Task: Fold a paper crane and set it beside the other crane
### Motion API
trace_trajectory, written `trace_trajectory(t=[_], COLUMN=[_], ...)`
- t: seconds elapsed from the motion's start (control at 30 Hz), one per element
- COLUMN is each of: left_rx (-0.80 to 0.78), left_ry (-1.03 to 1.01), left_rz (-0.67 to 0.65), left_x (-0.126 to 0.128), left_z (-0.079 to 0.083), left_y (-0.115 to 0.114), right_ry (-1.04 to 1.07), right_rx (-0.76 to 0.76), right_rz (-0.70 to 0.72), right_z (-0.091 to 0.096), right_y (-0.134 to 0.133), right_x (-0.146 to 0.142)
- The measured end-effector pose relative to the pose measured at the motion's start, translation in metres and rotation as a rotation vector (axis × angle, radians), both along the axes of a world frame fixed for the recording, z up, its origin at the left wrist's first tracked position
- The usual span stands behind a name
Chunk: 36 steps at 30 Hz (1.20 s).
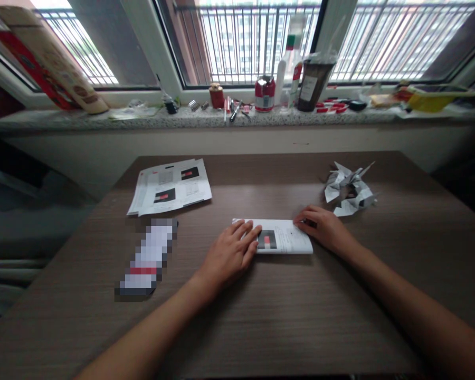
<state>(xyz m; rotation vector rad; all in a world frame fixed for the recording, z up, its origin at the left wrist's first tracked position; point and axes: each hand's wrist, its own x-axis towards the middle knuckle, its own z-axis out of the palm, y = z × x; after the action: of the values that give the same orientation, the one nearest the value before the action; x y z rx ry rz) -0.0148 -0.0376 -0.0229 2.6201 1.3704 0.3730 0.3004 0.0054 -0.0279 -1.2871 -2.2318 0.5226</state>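
Note:
A folded sheet of printed paper (288, 240) lies in front of me on the brown table, with a dark picture and lines of text on its upper side. My left hand (233, 250) rests flat over its left part, fingers stretched out and somewhat spread. At the upper right corner, my right hand (319, 224) has its fingertips and thumb closed on the paper's edge. Just beyond that hand sits a folded paper shape (350, 190) with pointed tips. The left part of the folded sheet is hidden under my left hand.
Printed sheets (174, 187) lie stacked at the table's back left. Nearer me is a phone-like object (148, 258), blurred by pixels. Along the stone windowsill (206, 119) stand a red can (265, 95), a dark drink cup (314, 82), bottles and small tools.

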Motion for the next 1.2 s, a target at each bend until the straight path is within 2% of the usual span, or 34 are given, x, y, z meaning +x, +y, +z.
trace_trajectory(t=[0.2, 0.33, 0.47, 0.53, 0.67, 0.77, 0.93, 1.2], left_rx=[0.009, 0.000, 0.008, 0.007, -0.003, -0.004, 0.016, 0.044], left_ry=[0.025, 0.036, 0.048, 0.053, 0.060, 0.064, 0.069, 0.101], left_rz=[-0.005, 0.001, -0.005, -0.009, -0.014, -0.016, -0.011, -0.019], left_x=[0.001, 0.001, 0.002, 0.002, 0.002, 0.002, 0.001, 0.001], left_z=[-0.002, -0.001, -0.001, -0.001, -0.002, -0.003, -0.006, -0.010], left_y=[0.001, 0.001, 0.001, 0.001, 0.001, 0.000, -0.001, -0.002], right_ry=[-0.041, -0.082, -0.060, -0.098, -0.262, -0.361, -0.410, -0.440], right_rx=[0.013, 0.028, 0.135, 0.124, 0.130, 0.119, 0.106, 0.113], right_rz=[0.020, 0.023, -0.041, 0.026, 0.066, 0.062, 0.023, 0.007], right_z=[0.003, 0.014, 0.029, 0.031, 0.018, 0.001, -0.014, -0.016], right_y=[0.003, 0.000, -0.016, -0.027, -0.043, -0.046, -0.046, -0.049], right_x=[0.000, -0.004, -0.028, -0.046, -0.078, -0.089, -0.088, -0.088])
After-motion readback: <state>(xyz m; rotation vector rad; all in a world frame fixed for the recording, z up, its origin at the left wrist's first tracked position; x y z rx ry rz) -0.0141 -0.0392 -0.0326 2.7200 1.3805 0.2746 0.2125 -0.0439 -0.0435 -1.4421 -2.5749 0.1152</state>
